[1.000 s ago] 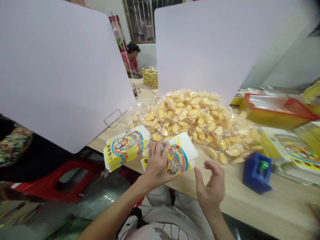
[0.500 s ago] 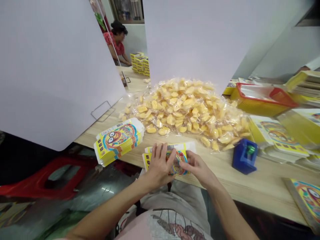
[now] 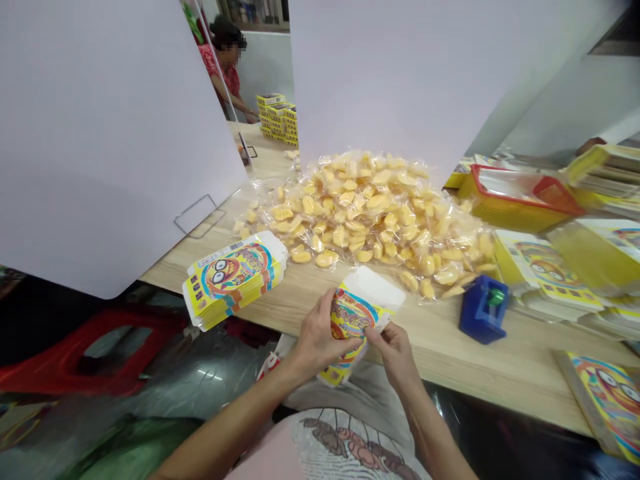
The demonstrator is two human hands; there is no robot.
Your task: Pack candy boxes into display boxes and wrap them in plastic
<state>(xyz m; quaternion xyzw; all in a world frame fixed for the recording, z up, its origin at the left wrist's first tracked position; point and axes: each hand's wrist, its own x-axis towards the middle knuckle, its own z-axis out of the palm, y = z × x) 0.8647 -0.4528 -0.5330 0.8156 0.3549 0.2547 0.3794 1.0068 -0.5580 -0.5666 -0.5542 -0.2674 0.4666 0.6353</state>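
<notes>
A colourful yellow carton [image 3: 350,320] is tilted at the table's front edge, its white end flap pointing up and away from me. My left hand [image 3: 323,337] wraps round its left side, thumb across the printed face. On the right side, my right hand [image 3: 393,347] pinches the carton's edge between thumb and fingers. To the left lies a stack of flat printed cartons [image 3: 235,277]. Beyond my hands is a large heap of yellow pieces in clear wrappers [image 3: 360,213].
A blue tape dispenser [image 3: 483,310] stands right of my hands. Carton stacks [image 3: 550,267] and a red-rimmed yellow basket [image 3: 523,200] are farther right. White panels [image 3: 390,80] rise behind the heap. A person [image 3: 227,67] sits beyond, near stacked boxes [image 3: 277,120].
The carton has been lifted and turned from lying sideways to pointing away from me, its white flap now showing. Both hands have shifted their hold with it.
</notes>
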